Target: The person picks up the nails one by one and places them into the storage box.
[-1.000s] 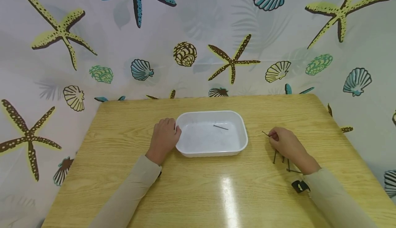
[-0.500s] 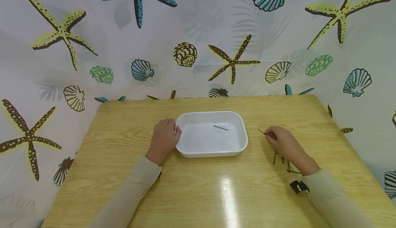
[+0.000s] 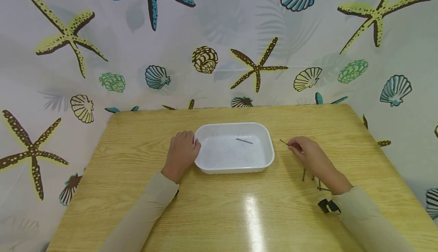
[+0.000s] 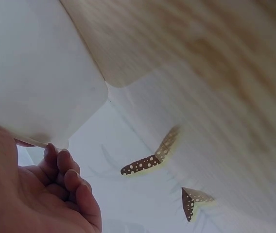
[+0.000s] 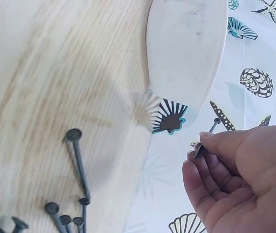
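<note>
At the left end of a white plastic tray (image 3: 219, 155), my left hand (image 3: 181, 154) grips the rim, thumb over the edge; in the left wrist view its curled fingertips (image 4: 62, 158) meet the rim from outside. One nail (image 3: 244, 141) lies inside the tray. My right hand (image 3: 312, 156) pinches another nail (image 5: 215, 126) between thumb and fingers, just right of the tray, head end pointing toward it. Several dark nails (image 5: 79, 165) lie on the table below the right hand, partly hidden by it in the head view.
The wooden table (image 3: 212, 214) runs back to a white cloth (image 3: 219, 27) printed with starfish and shells, which also hangs along both sides. A black strap piece (image 3: 329, 206) hangs at the right sleeve (image 3: 366, 217).
My right hand has moved left and slightly away from me, carrying the pinched nail closer to the tray. The left hand, the tray and the nail inside have stayed in place.
</note>
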Demonstrator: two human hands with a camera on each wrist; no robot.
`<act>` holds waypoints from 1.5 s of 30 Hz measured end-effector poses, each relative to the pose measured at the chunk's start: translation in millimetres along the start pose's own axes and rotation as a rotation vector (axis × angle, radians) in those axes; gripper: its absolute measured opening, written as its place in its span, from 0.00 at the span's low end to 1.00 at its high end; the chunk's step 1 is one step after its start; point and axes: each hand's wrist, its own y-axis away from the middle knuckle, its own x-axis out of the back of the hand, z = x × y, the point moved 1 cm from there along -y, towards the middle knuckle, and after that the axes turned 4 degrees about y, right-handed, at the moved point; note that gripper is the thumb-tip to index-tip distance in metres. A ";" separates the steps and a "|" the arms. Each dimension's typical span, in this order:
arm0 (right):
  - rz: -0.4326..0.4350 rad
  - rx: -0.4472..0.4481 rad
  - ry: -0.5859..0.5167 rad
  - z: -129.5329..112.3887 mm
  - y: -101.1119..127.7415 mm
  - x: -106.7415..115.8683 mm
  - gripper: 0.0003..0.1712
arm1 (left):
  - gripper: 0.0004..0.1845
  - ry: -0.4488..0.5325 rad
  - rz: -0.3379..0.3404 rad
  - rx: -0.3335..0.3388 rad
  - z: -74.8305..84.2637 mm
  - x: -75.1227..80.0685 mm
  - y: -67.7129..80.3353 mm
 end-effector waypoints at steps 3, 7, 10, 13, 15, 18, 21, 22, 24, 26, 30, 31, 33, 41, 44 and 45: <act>0.003 0.008 -0.005 -5.0 -1.5 0.9 0.08 | 0.13 0.007 0.004 0.000 0.4 0.2 0.0; 0.026 0.042 -0.001 -12.7 -3.9 1.5 0.07 | 0.13 0.010 0.016 -0.010 0.2 -0.1 0.3; 0.047 0.074 -0.002 -18.6 -5.4 1.1 0.07 | 0.13 0.004 0.017 -0.014 -0.5 -0.7 0.3; 0.054 0.093 -0.014 -24.5 -6.3 0.6 0.07 | 0.13 0.006 0.014 -0.011 -0.5 -0.3 0.3; 0.050 0.094 -0.026 -28.0 -6.9 0.2 0.07 | 0.13 0.008 0.010 -0.007 -0.4 0.0 0.4; 0.038 0.092 -0.035 -32.6 -8.2 -0.5 0.06 | 0.13 0.012 0.004 0.001 0.0 0.5 0.3; 0.030 0.095 -0.038 -36.7 -9.7 -1.5 0.06 | 0.13 0.016 0.000 0.008 0.4 0.7 -0.2; 0.029 0.102 -0.039 -38.0 -10.5 -2.1 0.06 | 0.13 0.017 -0.001 0.010 0.5 0.8 -0.4; 0.031 0.119 -0.041 -41.7 -12.0 -3.0 0.06 | 0.13 0.018 -0.002 0.013 0.7 1.0 -0.6; 0.031 0.136 -0.053 -45.4 -14.0 -4.5 0.05 | 0.13 0.012 -0.002 0.013 0.6 1.0 -0.7; 0.014 0.156 -0.073 -53.0 -19.1 -8.8 0.06 | 0.12 0.002 -0.002 0.009 0.4 0.6 -0.7; 0.011 0.159 -0.074 -54.6 -20.6 -9.9 0.06 | 0.12 0.000 0.000 0.006 0.6 0.7 -0.9; 0.007 0.168 -0.074 -57.4 -23.9 -12.7 0.06 | 0.12 -0.004 0.001 0.003 0.7 0.6 -1.1; -0.029 0.178 -0.038 -64.1 -38.5 -31.1 0.05 | 0.13 0.003 -0.002 -0.004 1.6 0.8 -1.0; -0.056 0.181 -0.029 -70.2 -45.0 -35.8 0.05 | 0.12 0.006 -0.012 0.007 2.3 1.5 -0.9; -0.061 0.187 -0.026 -71.9 -47.4 -37.4 0.05 | 0.12 0.008 -0.013 0.011 2.8 1.9 -1.0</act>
